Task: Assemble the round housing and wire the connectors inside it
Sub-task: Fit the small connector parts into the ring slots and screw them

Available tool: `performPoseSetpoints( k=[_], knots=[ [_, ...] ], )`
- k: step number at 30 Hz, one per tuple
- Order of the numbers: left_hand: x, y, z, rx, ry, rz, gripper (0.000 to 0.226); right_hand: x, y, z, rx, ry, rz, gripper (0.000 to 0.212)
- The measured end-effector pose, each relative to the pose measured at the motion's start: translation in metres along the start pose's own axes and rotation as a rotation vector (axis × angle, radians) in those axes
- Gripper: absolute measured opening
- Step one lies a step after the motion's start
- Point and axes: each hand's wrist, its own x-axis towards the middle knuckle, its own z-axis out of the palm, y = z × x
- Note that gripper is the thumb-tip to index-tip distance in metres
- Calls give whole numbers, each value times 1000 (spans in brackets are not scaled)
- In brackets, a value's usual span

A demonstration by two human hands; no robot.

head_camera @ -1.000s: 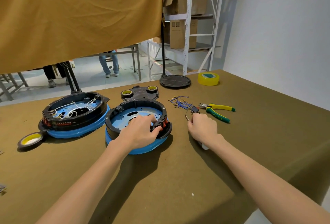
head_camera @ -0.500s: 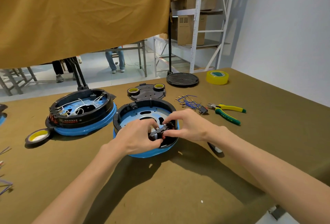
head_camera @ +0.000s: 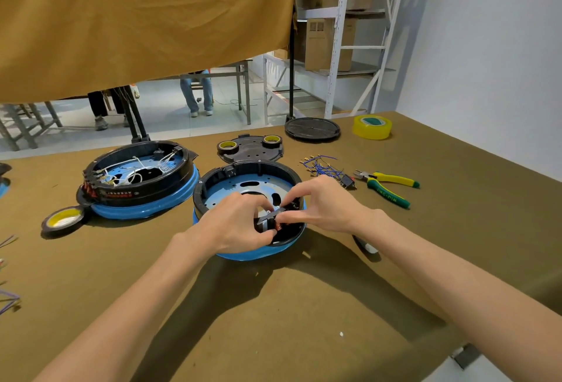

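- Round housing (head_camera: 243,180), a black ring on a blue base with a pale blue perforated plate inside, sits at the centre of the head view on the olive-brown table (head_camera: 304,320)
- Left hand (head_camera: 234,225) comes in from the lower left, its fingers curled round a small black connector block (head_camera: 267,220) at the housing's near rim
- Right hand (head_camera: 322,205) reaches in from the lower right; thumb and forefinger pinch the same block from the right, the other fingers bent above it
- Both hands meet over the near right part of the rim; red shows just under the block, too small to tell what it is
- Second housing (head_camera: 140,180), left of centre, has the same black ring and blue base, with white wires looped inside
- Tape roll (head_camera: 62,220) with a yellow core lies just beside that housing at its lower left
- Black cover plate (head_camera: 251,150) lies behind the centre housing, carrying two small rolls with yellow cores
- Blue wires (head_camera: 322,165) with metal terminals lie in a loose bundle right of the housing
- Pliers (head_camera: 386,187) with green and yellow handles lie just right of the wires
- Yellow tape roll (head_camera: 371,126) stands near the table's far edge at upper right, a round black disc (head_camera: 312,129) to its left
- Mustard cloth (head_camera: 137,22) hangs across the upper left of the frame; a white shelf rack (head_camera: 337,40) with cardboard boxes stands at upper centre
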Motion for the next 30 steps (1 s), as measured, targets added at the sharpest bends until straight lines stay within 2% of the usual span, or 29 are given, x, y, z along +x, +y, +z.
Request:
performPoseSetpoints(
  k=[4, 6, 10, 15, 20, 24, 27, 28, 30],
  knots=[
    [-5, -1, 1, 63, 13, 10, 43, -3, 2, -4, -31, -50, 4, 52],
    [-8, -2, -1, 77, 13, 3, 54, 0, 6, -12, -55, -102, -2, 56],
    [-7, 4, -2, 60, -12, -105, 85, 10, 13, -22, -152, -199, 1, 45],
    [-8, 5, 4, 95, 107, -14, 78, 12, 14, -14, -195, -136, -71, 41],
    [-11, 1, 8, 79, 166, 24, 73, 4, 18, -8, -110, -77, -59, 45],
    [-10, 3, 10, 114, 192, -12, 70, -7, 26, 1, 8, -2, 3, 57],
    [-8, 3, 14, 152, 201, -38, 75, -17, 43, 5, 168, 148, 164, 70],
    [-8, 3, 15, 156, 204, -44, 77, -17, 52, 5, 155, 237, 245, 64],
    [-7, 4, 17, 159, 199, -54, 79, -14, 75, 0, 13, 438, 453, 39]
  ],
)
